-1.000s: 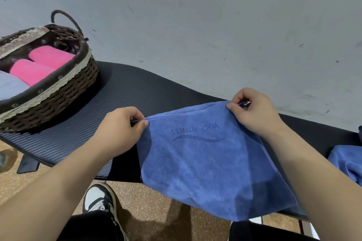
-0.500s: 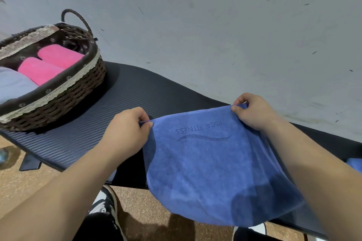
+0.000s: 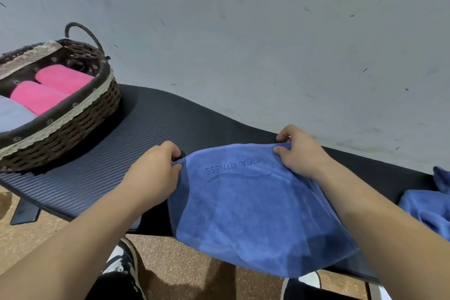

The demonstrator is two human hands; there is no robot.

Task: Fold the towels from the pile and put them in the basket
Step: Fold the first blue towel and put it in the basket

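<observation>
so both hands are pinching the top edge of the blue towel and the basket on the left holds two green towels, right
Not green: the head view shows two pink towels in the basket. The rest holds: the left hand and the right hand each pinch the top edge of the blue towel, and the basket sits on the left.
</observation>
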